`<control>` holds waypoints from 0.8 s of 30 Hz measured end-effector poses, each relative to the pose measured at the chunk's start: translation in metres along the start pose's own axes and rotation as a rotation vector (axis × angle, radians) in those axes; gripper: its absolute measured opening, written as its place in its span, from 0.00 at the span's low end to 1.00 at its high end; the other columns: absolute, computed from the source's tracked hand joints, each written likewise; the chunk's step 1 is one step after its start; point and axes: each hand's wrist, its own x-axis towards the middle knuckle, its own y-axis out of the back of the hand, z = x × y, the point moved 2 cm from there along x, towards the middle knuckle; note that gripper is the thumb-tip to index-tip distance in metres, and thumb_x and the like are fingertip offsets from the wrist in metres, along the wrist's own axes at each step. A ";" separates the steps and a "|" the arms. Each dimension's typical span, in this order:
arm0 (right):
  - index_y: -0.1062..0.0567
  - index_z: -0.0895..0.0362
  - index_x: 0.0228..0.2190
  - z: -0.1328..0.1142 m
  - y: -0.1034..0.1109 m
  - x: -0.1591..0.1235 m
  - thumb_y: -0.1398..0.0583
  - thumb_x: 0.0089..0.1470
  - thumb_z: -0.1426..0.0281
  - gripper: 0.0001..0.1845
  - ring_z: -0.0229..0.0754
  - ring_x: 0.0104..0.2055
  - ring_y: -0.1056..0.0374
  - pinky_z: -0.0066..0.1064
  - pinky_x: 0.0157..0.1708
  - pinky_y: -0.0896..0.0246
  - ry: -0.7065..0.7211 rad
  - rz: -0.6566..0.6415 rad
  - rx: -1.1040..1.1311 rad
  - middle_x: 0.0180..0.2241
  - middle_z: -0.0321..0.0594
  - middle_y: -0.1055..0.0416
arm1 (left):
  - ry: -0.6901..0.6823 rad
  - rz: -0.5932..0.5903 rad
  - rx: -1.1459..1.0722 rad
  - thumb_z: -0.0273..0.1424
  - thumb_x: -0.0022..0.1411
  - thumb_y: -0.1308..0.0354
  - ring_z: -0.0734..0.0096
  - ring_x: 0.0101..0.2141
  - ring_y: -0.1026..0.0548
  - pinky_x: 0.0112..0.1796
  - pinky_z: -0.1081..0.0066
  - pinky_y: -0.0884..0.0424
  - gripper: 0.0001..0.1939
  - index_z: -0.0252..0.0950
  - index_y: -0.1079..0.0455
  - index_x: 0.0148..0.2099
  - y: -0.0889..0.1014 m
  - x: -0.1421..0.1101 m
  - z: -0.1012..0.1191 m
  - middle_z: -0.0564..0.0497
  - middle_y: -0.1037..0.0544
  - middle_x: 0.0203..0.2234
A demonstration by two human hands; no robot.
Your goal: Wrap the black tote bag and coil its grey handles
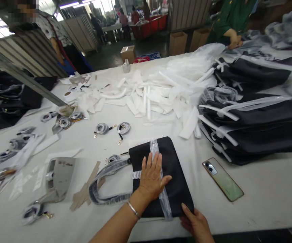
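A black handbag (177, 168) lies flat on the white table, its plastic-wrapped handle (97, 199) looping out to the left. Across its face runs a strip of clear plastic (165, 202). My left hand (151, 175) rests flat on that strip, fingers stretched out. At the bag's lower right corner, my right hand (196, 222) grips the edge, thumb on top and fingers underneath. Beyond the bag lie two coiled, wrapped straps with gold clips, the nearer a coiled strap (123, 129). Another coil is partly hidden behind the handle.
A green phone (223, 179) lies right of the bag. Stacked black bags (260, 135) fill the right side. White foam and paper pieces (148, 98) are heaped at the back. A grey tape dispenser (59, 177) stands left. One person in green (229, 23) works across the table.
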 end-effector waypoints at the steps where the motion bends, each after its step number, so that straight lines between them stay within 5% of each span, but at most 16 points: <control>1: 0.25 0.59 0.36 0.002 0.000 0.000 0.30 0.30 0.47 0.36 0.46 0.31 0.26 0.34 0.31 0.29 0.013 0.007 -0.007 0.34 0.45 0.22 | 0.019 0.022 0.020 0.55 0.65 0.60 0.53 0.66 0.62 0.63 0.49 0.55 0.42 0.33 0.64 0.70 0.000 0.015 -0.007 0.46 0.57 0.67; 6: 0.25 0.59 0.36 0.005 -0.001 0.004 0.30 0.30 0.45 0.36 0.48 0.30 0.26 0.35 0.29 0.30 0.030 0.024 -0.036 0.31 0.44 0.23 | 0.031 0.042 0.086 0.58 0.64 0.63 0.55 0.66 0.61 0.64 0.50 0.55 0.45 0.28 0.61 0.69 -0.031 0.073 -0.031 0.41 0.56 0.66; 12: 0.26 0.61 0.37 -0.003 -0.004 0.001 0.28 0.29 0.51 0.35 0.43 0.30 0.28 0.32 0.33 0.30 -0.023 -0.015 0.028 0.33 0.42 0.23 | 0.067 -0.059 0.087 0.58 0.63 0.58 0.50 0.66 0.60 0.63 0.49 0.58 0.47 0.26 0.62 0.69 -0.072 0.077 -0.032 0.37 0.58 0.66; 18: 0.27 0.58 0.36 0.003 -0.001 -0.014 0.30 0.38 0.53 0.28 0.40 0.34 0.29 0.33 0.38 0.29 -0.021 -0.050 0.145 0.35 0.36 0.25 | 0.077 -0.159 -0.082 0.59 0.63 0.59 0.50 0.65 0.54 0.62 0.50 0.55 0.45 0.31 0.58 0.69 -0.048 0.090 -0.035 0.38 0.51 0.65; 24: 0.28 0.59 0.45 0.016 -0.009 -0.025 0.30 0.40 0.52 0.35 0.49 0.44 0.28 0.38 0.45 0.28 -0.107 -0.175 0.166 0.48 0.46 0.27 | 0.258 -0.108 -0.109 0.46 0.71 0.63 0.53 0.61 0.44 0.59 0.58 0.46 0.31 0.31 0.53 0.67 -0.014 0.102 -0.108 0.41 0.41 0.61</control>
